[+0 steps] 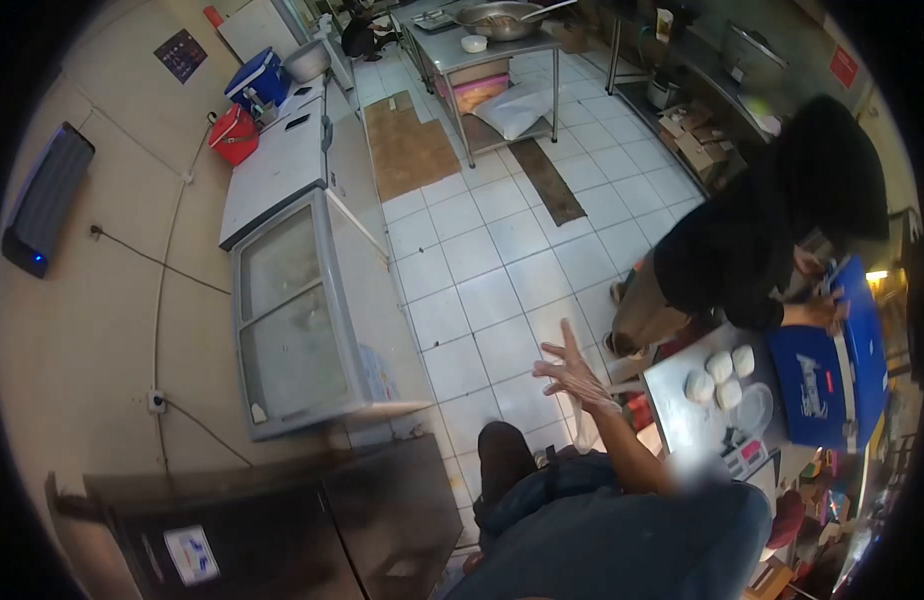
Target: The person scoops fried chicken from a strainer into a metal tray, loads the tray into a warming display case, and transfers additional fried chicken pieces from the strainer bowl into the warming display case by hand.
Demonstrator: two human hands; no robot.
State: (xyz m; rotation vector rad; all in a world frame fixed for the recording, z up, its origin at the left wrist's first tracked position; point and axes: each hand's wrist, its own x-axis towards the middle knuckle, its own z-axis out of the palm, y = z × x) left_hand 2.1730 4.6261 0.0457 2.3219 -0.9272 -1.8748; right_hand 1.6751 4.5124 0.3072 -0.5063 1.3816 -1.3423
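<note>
My right hand point(579, 382) is stretched out over the tiled floor with its fingers spread. A thin clear plastic glove covers it, loose at the wrist, and nothing is in it. Just right of it stands a small metal table point(672, 385). On this table lie several round white dough balls point(720, 367), a clear round plastic tub point(753, 408) and a small device with a pink part point(747, 456). A blue cooler box point(817, 385) stands at the table's far end. My left hand is not in view.
A person in black point(742, 215) bends over the cooler with both hands on it. A glass-topped freezer point(312, 310) lines the left wall, above a dark cabinet point(382, 515). Farther back, a steel table point(452, 58) holds a large pan point(497, 22); another person point(362, 38) crouches behind.
</note>
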